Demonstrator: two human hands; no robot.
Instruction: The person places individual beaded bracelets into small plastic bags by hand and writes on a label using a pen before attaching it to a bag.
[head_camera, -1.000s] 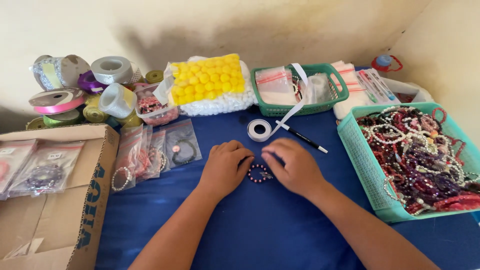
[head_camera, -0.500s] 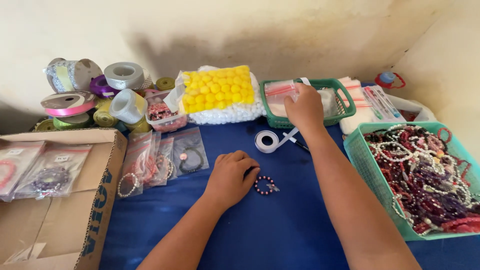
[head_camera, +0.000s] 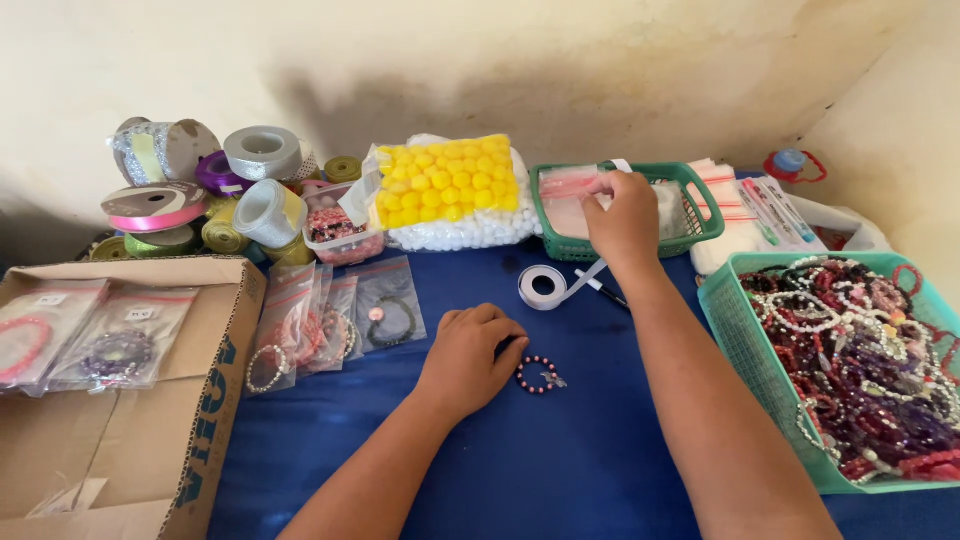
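A small beaded bracelet (head_camera: 538, 375) of pink and dark beads lies on the blue cloth. My left hand (head_camera: 472, 356) rests curled on the cloth just left of it, fingertips close to the beads, holding nothing. My right hand (head_camera: 622, 214) reaches into a green basket (head_camera: 700, 205) at the back and pinches clear plastic bags (head_camera: 572, 190) with red zip strips. A white tape roll (head_camera: 543, 286) with a trailing strip and a black pen (head_camera: 601, 289) lie between the hands.
A teal basket (head_camera: 725, 330) full of beaded bracelets stands at the right. A cardboard box (head_camera: 130, 420) with bagged bracelets is at the left, more bagged bracelets (head_camera: 335, 320) beside it. Ribbon spools (head_camera: 190, 190) and a bag of yellow pom-poms (head_camera: 445, 185) line the wall.
My right hand left the bracelet and went back to the green basket, where it now grips the plastic bags. My left hand stayed beside the bracelet.
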